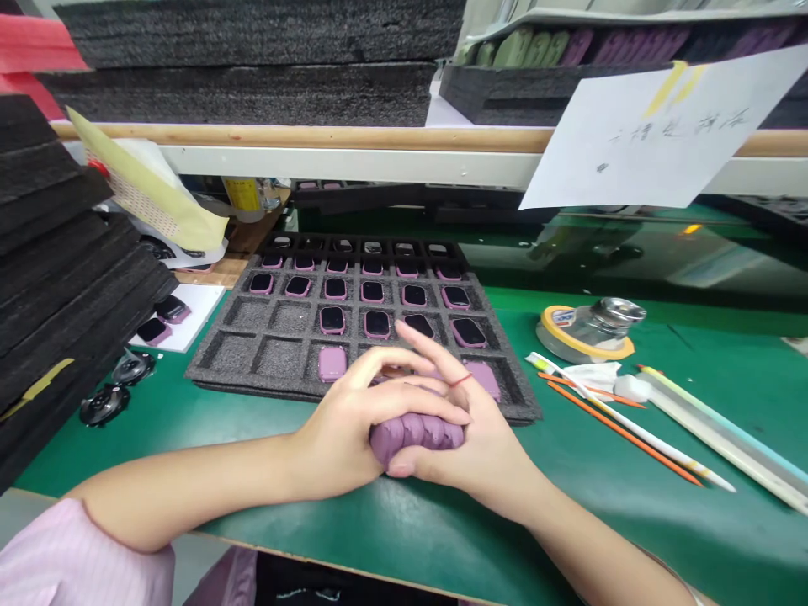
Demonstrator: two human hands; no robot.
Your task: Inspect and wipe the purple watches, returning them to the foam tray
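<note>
1. As the head view looks down on the smooth green bench [353, 534], a matte purple bundle [420, 431] shows a row of rounded ridges, shaped like stacked small casings.
2. Behind it lies a tray [278, 358] of coarse dark foam, cut into square pockets. Its watch-like pieces [414, 295] have rounded corners, purple rims and glossy black faces.
3. At least four ridges are visible on the one bundle. Counting forward in the tray, a middle row carries six black-faced pieces, the next four; two plain purple pieces [332, 364] show along its front edge, where the hands cover part. Rows farther back are too dim to count surely.
4. Toward the bench's right edge lie two thin orange sticks [624, 429] and one clear glass jar [593, 328] with a metal top.
5. The bundle sits between the hands, near the tray's front edge: the left hand [359, 412] curls its fingers over the top, and the right hand [483, 438] grips from the other side, thumb across the near face, index finger extended.
</note>
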